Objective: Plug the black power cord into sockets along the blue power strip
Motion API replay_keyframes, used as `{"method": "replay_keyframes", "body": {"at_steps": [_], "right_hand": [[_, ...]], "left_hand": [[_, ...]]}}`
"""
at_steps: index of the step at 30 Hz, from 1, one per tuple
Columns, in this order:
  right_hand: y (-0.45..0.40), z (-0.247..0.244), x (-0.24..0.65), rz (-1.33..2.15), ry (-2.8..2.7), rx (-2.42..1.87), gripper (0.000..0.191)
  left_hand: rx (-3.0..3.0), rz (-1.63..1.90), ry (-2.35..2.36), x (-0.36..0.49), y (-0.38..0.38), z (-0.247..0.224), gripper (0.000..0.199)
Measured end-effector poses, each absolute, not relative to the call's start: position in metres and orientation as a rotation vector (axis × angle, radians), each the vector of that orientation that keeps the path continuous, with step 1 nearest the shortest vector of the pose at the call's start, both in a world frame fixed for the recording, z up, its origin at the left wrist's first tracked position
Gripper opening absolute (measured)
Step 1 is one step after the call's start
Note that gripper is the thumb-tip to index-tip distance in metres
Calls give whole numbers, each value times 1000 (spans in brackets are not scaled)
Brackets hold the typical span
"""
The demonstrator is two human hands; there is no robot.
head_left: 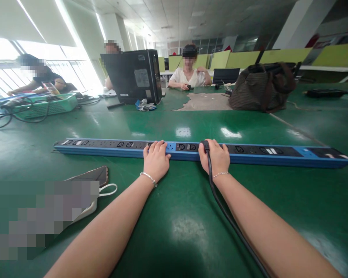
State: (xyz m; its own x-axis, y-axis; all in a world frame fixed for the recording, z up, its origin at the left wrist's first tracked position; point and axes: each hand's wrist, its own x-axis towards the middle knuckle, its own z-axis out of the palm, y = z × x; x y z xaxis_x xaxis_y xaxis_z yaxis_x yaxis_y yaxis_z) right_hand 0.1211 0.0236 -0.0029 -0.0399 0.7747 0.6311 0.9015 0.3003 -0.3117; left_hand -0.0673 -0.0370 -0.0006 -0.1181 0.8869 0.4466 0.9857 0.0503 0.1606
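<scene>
A long blue and black power strip (185,155) lies across the green table, with a row of sockets on its top. My left hand (156,160) rests over the strip left of its middle, fingers bent over the top and thumb at the front side. Right of the middle, my right hand (216,157) is closed round a black plug (205,145) at the strip's top face. How deep the plug sits in a socket is hidden. From the plug a black cable (220,204) runs down along my right forearm.
A phone (101,175) lies at the left. Farther back are a green basket (46,107) with cables, a black computer case (133,77), gloves (145,105) and a brown bag (258,87). Three people sit beyond the table; one person's hand (184,86) holds a small dark object.
</scene>
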Motion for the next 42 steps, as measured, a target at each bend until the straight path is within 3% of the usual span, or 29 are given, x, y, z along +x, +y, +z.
{"method": "replay_keyframes", "body": {"at_steps": [26,42], "right_hand": [[24,-5,133,-363,-1876,-1458,45],[18,2,131,-275,-1891,-1524,45]], "left_hand": [[-1933,-639,-2152,-64,-37,0,44],[-1923,-597,-2144,-64,-36,-1,44]]}}
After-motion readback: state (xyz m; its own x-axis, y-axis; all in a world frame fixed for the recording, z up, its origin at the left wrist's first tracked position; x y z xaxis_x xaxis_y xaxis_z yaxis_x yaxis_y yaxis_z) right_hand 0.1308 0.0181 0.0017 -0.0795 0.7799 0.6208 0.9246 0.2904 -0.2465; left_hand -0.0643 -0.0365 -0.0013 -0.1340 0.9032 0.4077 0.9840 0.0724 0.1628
